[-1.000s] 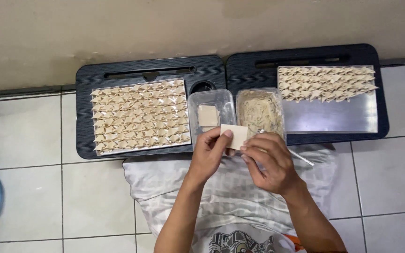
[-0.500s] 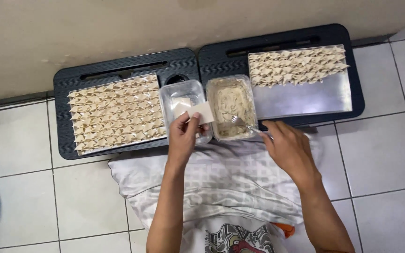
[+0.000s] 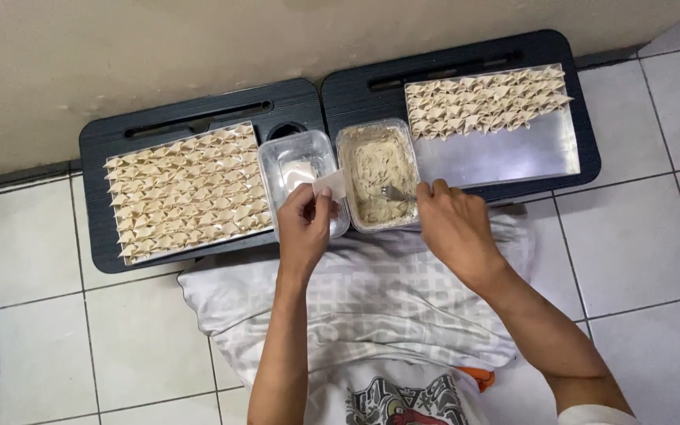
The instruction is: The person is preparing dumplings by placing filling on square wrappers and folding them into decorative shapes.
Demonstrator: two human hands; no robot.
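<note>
**Fingers on wrapper and fork: filling step under way**

Fingers of my left hand [image 3: 304,228] pinch one square wrapper [image 3: 330,185] at centre frame, just over the clear tub [image 3: 299,181] of spare wrappers. My right hand [image 3: 452,228] is closed on a fork [image 3: 393,191] whose tines sit in the filling tub [image 3: 377,173]. I judge this the scooping step; next calls for lifting a small dab onto the wrapper's middle. A checked cloth [image 3: 371,291] lies across the lap, low in frame. Further up: two dark trays, two tubs, one fork. The left tray [image 3: 198,106] is full of folded dumplings [image 3: 186,193], too many to count; the right tray [image 3: 450,79] bears about three rows [image 3: 485,102] on a metal sheet [image 3: 505,153].
</note>
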